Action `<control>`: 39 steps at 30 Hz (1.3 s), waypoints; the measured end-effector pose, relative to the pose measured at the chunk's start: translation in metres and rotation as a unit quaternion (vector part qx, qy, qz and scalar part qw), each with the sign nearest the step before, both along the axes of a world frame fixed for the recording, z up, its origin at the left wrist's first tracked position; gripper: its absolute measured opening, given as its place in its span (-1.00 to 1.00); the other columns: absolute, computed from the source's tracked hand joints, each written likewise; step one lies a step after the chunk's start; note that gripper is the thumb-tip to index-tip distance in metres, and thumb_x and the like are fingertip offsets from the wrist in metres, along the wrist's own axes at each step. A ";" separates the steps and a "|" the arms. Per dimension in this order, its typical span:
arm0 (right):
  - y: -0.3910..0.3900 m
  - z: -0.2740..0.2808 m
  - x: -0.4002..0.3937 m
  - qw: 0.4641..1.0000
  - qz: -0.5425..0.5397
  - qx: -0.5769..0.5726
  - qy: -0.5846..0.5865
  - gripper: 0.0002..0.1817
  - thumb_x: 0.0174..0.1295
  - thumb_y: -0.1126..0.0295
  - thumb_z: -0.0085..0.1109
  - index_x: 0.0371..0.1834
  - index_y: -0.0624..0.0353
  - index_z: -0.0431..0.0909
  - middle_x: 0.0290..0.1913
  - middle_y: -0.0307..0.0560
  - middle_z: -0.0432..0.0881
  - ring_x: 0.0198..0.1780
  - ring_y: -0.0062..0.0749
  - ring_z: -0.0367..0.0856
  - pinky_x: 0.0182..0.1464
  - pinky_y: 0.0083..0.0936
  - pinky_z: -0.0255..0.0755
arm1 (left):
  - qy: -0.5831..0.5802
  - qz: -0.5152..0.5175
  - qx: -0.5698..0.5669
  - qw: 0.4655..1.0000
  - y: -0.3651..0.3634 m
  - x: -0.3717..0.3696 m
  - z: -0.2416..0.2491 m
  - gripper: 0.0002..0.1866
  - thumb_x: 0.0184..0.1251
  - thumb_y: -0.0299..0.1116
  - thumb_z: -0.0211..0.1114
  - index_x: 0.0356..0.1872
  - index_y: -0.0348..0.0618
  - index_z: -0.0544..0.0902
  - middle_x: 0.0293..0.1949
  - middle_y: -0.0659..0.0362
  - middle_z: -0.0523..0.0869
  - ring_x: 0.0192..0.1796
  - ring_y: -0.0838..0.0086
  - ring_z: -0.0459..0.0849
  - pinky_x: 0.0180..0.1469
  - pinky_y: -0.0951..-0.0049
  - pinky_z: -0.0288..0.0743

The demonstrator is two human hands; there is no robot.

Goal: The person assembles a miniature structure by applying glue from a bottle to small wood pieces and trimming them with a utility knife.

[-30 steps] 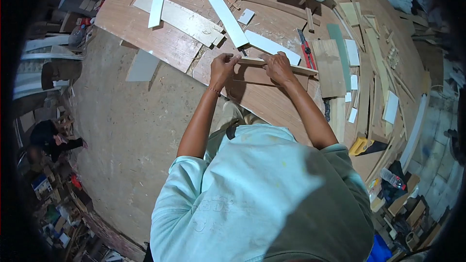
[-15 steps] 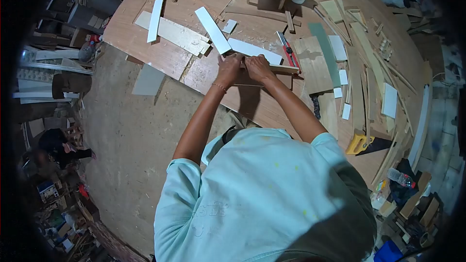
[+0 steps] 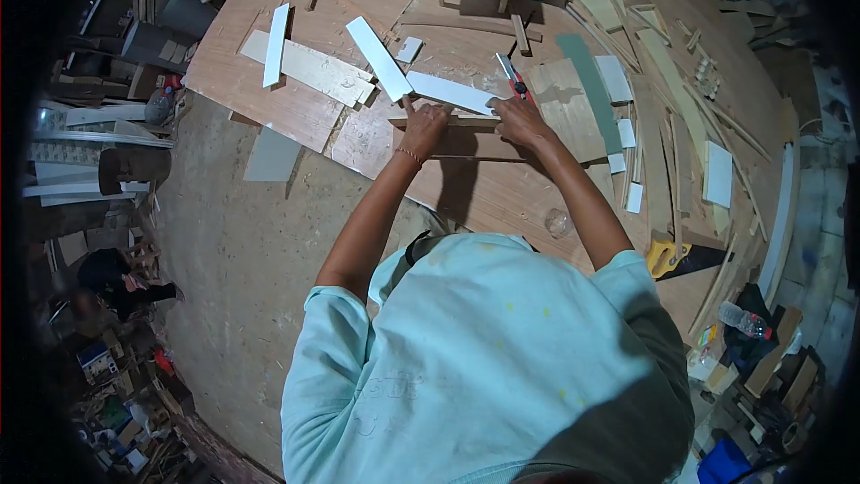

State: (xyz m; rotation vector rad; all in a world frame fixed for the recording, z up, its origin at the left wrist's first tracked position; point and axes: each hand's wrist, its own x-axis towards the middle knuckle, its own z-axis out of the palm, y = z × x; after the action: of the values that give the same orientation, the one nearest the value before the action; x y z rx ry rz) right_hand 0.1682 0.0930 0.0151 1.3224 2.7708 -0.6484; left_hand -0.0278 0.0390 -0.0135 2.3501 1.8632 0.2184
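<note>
Wood strip lies flat across the plywood worktop, just near of a white slat. Left hand presses its left end, right hand its right end; hands apart, both closed on the strip. Red utility knife just beyond the right hand. Yellow-handled saw near right edge.
</note>
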 end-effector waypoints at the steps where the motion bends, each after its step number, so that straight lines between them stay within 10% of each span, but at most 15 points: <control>1: -0.001 -0.002 0.004 1.000 -0.004 0.012 0.013 -0.55 -0.22 0.50 0.06 -0.12 0.18 0.41 -0.33 0.09 0.55 -0.24 -0.09 0.52 -0.19 -0.30 0.38 | 0.000 -0.015 -0.011 1.000 0.002 0.006 0.002 -0.74 0.05 -0.40 0.05 -0.18 -0.07 0.51 -0.32 0.14 0.60 -0.15 0.34 0.54 0.10 -0.32 -0.22; 13: -0.008 -0.020 0.014 0.997 -0.025 0.060 0.048 -0.84 -0.08 0.60 -0.11 -0.40 0.25 0.44 -0.48 0.12 0.53 -0.36 -0.08 0.54 -0.36 -0.23 0.39 | -0.023 -0.064 0.019 0.998 0.012 0.029 -0.016 -0.81 0.10 -0.39 -0.02 -0.28 0.00 0.53 -0.41 0.16 0.62 -0.23 0.39 0.58 0.12 -0.21 -0.07; 39: -0.008 -0.030 0.014 0.995 -0.024 0.081 0.058 -0.76 -0.13 0.60 -0.11 -0.33 0.17 0.41 -0.49 0.05 0.53 -0.38 -0.10 0.53 -0.36 -0.24 0.36 | 0.029 -0.063 0.064 0.996 0.011 0.035 -0.016 -0.91 0.07 -0.37 0.06 -0.37 0.01 0.45 -0.49 0.20 0.62 -0.43 0.43 0.61 0.05 -0.01 0.08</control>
State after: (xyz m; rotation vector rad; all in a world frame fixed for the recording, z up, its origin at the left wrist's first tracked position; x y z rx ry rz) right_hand 0.1827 0.0851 -0.0151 1.4287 2.9484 -0.5298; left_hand 0.0072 0.0503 -0.0300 2.5756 1.7661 0.2655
